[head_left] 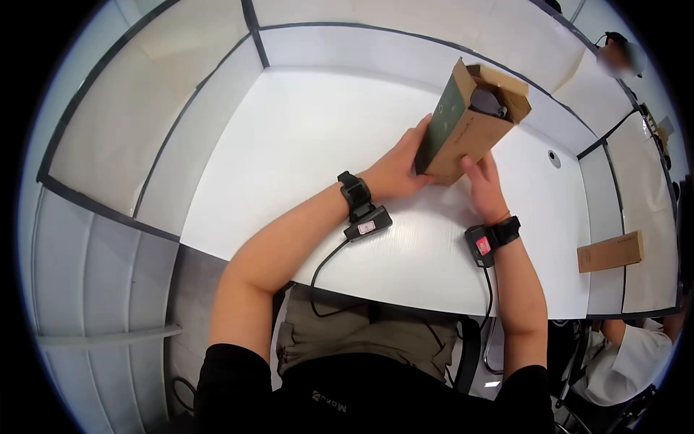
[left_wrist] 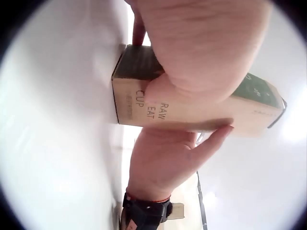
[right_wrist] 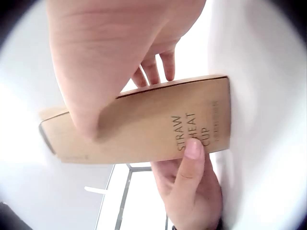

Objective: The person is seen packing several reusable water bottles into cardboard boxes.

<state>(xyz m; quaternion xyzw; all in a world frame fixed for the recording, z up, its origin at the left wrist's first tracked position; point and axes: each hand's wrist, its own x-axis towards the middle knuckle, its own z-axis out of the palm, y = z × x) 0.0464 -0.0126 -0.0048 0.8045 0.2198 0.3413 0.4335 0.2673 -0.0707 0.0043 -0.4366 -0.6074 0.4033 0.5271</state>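
A tall cardboard box (head_left: 473, 137) stands tilted over the white table, brown on the front and green on its left side. Its top flaps are spread, and a dark grey cup (head_left: 487, 102) shows inside the opening. "STRAW WHEAT CUP" is printed near the box's lower end (right_wrist: 218, 110) in the right wrist view. My left hand (head_left: 396, 170) grips the lower left of the box, thumb across the front. From the right side my right hand (head_left: 488, 188) holds it, thumb on the front face and fingers along the far edge.
Another brown box (head_left: 611, 252) is at the table's right edge, by the partition. White panels (head_left: 347, 47) with dark frames enclose the table (head_left: 289, 130). A round cable hole (head_left: 554, 158) is at the right. Other people are beyond the right side.
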